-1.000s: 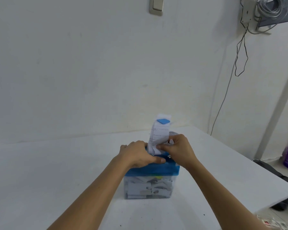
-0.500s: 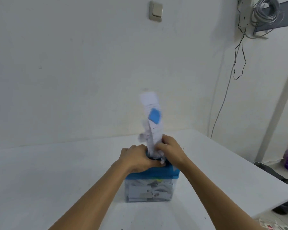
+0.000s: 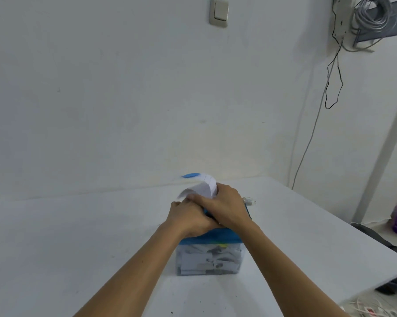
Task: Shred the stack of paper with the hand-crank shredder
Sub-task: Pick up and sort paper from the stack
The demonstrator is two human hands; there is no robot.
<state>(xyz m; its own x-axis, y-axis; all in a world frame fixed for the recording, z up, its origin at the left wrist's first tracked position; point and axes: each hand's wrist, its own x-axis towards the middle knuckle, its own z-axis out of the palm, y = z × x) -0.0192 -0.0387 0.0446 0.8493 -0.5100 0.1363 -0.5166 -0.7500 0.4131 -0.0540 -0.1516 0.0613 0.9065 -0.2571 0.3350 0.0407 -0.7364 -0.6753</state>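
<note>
Your white table (image 3: 78,248) carries the shredder (image 3: 210,257) near its middle, straight ahead of you: a clear bin packed with shreds under a blue top. Your left hand (image 3: 188,219) sits on the left of that top, fingers curled over it, holding it. Your right hand (image 3: 225,207) overlaps it from the right, thumb stretched leftward and fingers wrapped round the foot of the paper (image 3: 204,187). The paper rises between your hands, then bends over to the left, blurred, with a blue patch near its tip. A pale handle (image 3: 250,200) pokes out just beyond your right hand.
</note>
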